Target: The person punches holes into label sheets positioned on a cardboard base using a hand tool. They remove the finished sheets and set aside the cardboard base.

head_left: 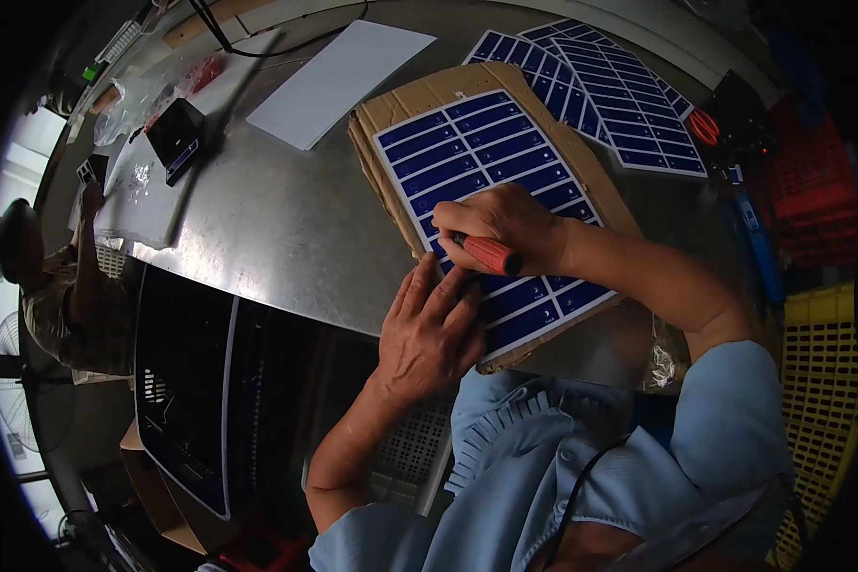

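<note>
My right hand (510, 224) is closed around a tool with a red and black handle (491, 255). Its working tip is hidden, so I cannot tell its exact kind. Under that hand lies a dark blue label sheet (472, 143) with white lines dividing it into two columns of rectangles. The sheet rests on a worn piece of brown cardboard (419, 100) on the metal table. My left hand (429, 329) lies at the sheet's near left edge, fingers stretched out and pressing on it, close to the tool's handle.
More blue label sheets (629, 105) overlap at the back right. White sheets (343, 81) and a black stand-like object (174, 141) lie further left. Another person (76, 296) works at the far left. Yellow (820, 381) and red crates (815, 210) stand at the right.
</note>
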Demonstrator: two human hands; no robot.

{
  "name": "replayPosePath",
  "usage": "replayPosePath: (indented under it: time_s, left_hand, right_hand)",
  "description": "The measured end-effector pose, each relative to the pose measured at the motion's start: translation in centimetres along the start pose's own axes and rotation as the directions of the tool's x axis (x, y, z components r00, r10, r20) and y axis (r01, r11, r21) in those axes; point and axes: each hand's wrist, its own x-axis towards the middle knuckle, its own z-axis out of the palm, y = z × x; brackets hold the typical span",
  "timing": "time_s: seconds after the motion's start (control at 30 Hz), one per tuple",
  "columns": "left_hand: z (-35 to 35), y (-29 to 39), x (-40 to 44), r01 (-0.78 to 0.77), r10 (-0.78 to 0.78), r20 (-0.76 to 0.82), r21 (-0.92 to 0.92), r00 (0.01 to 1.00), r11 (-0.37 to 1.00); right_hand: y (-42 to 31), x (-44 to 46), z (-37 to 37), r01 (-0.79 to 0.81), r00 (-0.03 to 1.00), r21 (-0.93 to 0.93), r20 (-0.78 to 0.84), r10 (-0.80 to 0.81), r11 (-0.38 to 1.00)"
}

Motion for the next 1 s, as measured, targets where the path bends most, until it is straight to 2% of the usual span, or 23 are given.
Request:
replayPosePath:
  time_s: [0.03,0.1,0.13,0.17,0.23,0.43,0.5,0.57,0.63,0.7,0.77,0.8,0.87,1.0]
  left_hand:
    - [0.1,0.0,-0.1,0.001,-0.001,-0.014,-0.008,1.000,1.000]
    - [0.1,0.1,-0.1,0.000,0.000,-0.026,-0.008,1.000,1.000]
    - [0.1,0.1,-0.1,0.000,0.000,-0.030,-0.006,1.000,1.000]
    - [0.1,0.2,-0.1,0.004,-0.004,-0.034,-0.007,0.999,1.000]
    - [-0.1,0.5,-0.2,0.005,-0.005,-0.018,0.003,1.000,1.000]
    - [-0.8,0.3,0.2,-0.011,0.011,0.016,-0.003,1.000,1.000]
    - [-1.0,-1.1,0.5,0.018,-0.011,0.053,-0.130,0.999,0.991]
    - [-1.4,-2.1,1.3,0.039,-0.036,0.026,-0.101,0.999,0.994]
    - [-1.5,-2.9,2.0,-0.004,0.004,-0.011,0.028,1.000,1.000]
    - [-1.4,-3.1,2.1,-0.001,0.001,0.001,0.006,1.000,1.000]
    - [-1.3,-3.2,2.1,0.006,-0.006,0.015,-0.019,1.000,1.000]
    - [-1.2,-3.3,2.1,-0.006,0.007,0.014,-0.035,1.000,0.999]
    - [-1.2,-3.4,2.2,-0.018,0.018,0.012,-0.052,1.000,0.999]
    - [-1.2,-3.4,2.4,-0.035,0.035,0.022,-0.032,0.999,0.999]
  right_hand:
    - [0.1,-0.1,-0.1,0.003,1.000,0.003,-0.004,-0.003,1.000]
    - [0.8,-0.1,-0.4,-0.095,0.994,0.293,-0.014,0.104,0.951]
    - [1.1,-0.2,-0.2,-0.157,0.985,0.329,-0.018,0.172,0.931]
    - [1.4,-0.3,0.1,-0.152,0.986,0.329,-0.015,0.167,0.932]
    - [1.7,-0.3,0.7,-0.107,0.965,0.370,-0.184,0.186,0.923]
    - [2.4,0.0,0.7,-0.085,0.976,0.373,-0.157,0.153,0.924]
    - [2.5,-0.2,0.7,-0.082,0.980,0.363,-0.139,0.141,0.928]
    - [2.4,-0.1,0.5,-0.094,0.982,0.349,-0.122,0.144,0.933]
    - [2.2,0.1,0.3,-0.096,0.983,0.347,-0.117,0.145,0.933]
    - [2.0,0.5,-0.4,-0.099,0.984,0.341,-0.109,0.144,0.935]
    - [1.4,1.1,-1.4,-0.209,0.978,0.279,0.083,0.194,0.937]
    - [1.6,1.3,-1.2,-0.213,0.977,0.275,0.086,0.196,0.938]
    - [2.0,1.8,-0.6,-0.054,0.998,0.198,0.039,0.048,0.979]
    - [1.6,1.6,0.1,-0.061,0.998,0.124,-0.009,0.063,0.990]
